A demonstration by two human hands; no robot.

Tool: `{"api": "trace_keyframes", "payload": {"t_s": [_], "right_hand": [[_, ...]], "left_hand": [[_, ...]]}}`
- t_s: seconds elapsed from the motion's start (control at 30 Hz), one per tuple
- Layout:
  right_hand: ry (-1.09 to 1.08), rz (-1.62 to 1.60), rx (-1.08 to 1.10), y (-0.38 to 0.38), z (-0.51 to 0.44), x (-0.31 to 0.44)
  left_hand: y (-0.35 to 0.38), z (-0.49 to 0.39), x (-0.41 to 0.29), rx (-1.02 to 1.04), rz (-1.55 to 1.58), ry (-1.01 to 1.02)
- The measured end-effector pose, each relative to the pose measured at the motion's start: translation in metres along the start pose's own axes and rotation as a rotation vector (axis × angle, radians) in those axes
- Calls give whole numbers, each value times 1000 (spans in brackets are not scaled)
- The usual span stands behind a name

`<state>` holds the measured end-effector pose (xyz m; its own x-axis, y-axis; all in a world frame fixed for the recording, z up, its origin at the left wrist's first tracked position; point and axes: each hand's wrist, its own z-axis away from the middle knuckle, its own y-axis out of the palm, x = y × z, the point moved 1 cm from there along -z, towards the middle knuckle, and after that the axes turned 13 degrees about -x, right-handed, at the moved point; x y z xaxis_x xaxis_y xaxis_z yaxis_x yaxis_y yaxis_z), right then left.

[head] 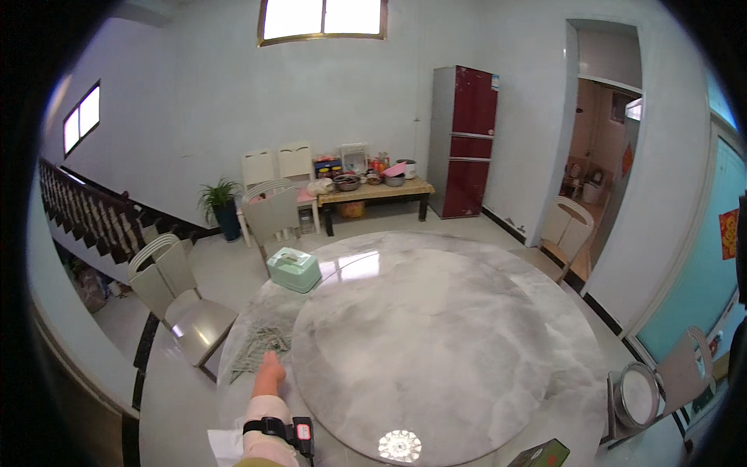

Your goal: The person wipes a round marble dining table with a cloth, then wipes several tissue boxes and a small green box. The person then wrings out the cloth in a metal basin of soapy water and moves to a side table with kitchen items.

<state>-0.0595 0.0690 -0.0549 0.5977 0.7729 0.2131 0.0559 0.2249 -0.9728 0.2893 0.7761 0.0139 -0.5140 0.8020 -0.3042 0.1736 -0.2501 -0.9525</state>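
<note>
My left hand (270, 372) reaches over the left side of the round marble-patterned table (569, 350), at the near edge of a crumpled grey-green cloth (262, 345). Its fingers are small and foreshortened, so I cannot tell whether they grip the cloth. A black strap with a small device circles the pale sleeve of that arm. My right hand is out of view. Beyond the cloth, a mint-green tissue box (294, 269) stands near the table's far left edge. The large round turntable (420, 350) covers the table's middle, to the right of my left hand.
A dark green box (540, 454) lies at the near right edge. Chairs surround the table: left (181, 303), far left (271, 213), far right (563, 233) and near right (683, 368), the last beside a metal basin (637, 394). Something white lies beside my sleeve.
</note>
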Motion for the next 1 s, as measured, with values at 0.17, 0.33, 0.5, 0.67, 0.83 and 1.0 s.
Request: {"api": "trace_keyframes", "payload": {"t_s": [0.17, 0.33, 0.5, 0.67, 0.83, 1.0], "right_hand": [[-112, -88, 69, 2, -2, -14], [-291, 42, 7, -5, -1, 0], [-202, -31, -30, -24, 5, 32], [-178, -96, 207, -42, 1, 51], [-1262, 68, -10, -14, -24, 58], [-434, -791, 485, -28, -12, 24]], "left_hand": [[12, -7, 7, 57, -133, 9], [1, -1, 16, 186, -210, -50], [5, -32, 31, -178, 125, -167], [-67, -14, 8, -337, 1348, -259], [-169, 106, -111, -352, 1857, 68], [-236, 251, -252, -12, 1895, 317]]}}
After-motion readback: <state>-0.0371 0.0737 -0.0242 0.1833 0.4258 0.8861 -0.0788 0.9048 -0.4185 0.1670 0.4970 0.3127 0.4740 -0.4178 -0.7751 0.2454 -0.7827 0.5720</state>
